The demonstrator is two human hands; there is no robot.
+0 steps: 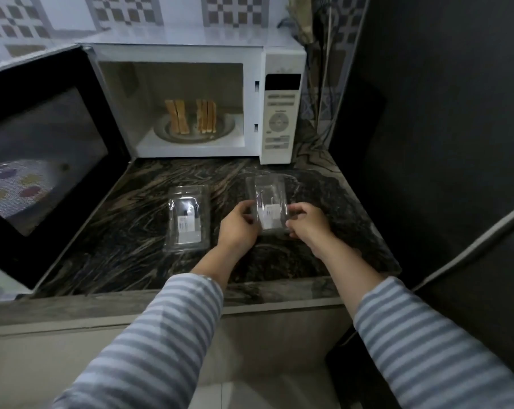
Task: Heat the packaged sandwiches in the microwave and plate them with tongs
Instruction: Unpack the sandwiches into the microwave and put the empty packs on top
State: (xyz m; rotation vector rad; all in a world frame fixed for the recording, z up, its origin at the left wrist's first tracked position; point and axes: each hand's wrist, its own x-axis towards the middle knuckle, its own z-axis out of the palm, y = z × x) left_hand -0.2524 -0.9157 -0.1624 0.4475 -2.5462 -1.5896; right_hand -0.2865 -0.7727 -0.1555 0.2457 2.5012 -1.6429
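A white microwave [282, 63] stands at the back of the dark marble counter [125, 246], its door [40, 143] swung wide open to the left. Inside, two sandwiches stand upright on the round turntable plate [161, 132]: the left sandwich [177, 116] and the right sandwich [206, 116]. An empty clear plastic package [187, 218] with a white label lies flat on the counter. My left hand [239, 227] and my right hand [307, 224] grip the two sides of a second empty clear package [269, 202], just above the counter. No tongs are in view.
A dark tall surface [441, 143] walls off the right side of the counter. Cables [317, 93] hang behind the microwave's right corner. The counter's front edge [279, 287] runs just under my forearms. The open door takes up the left part of the counter.
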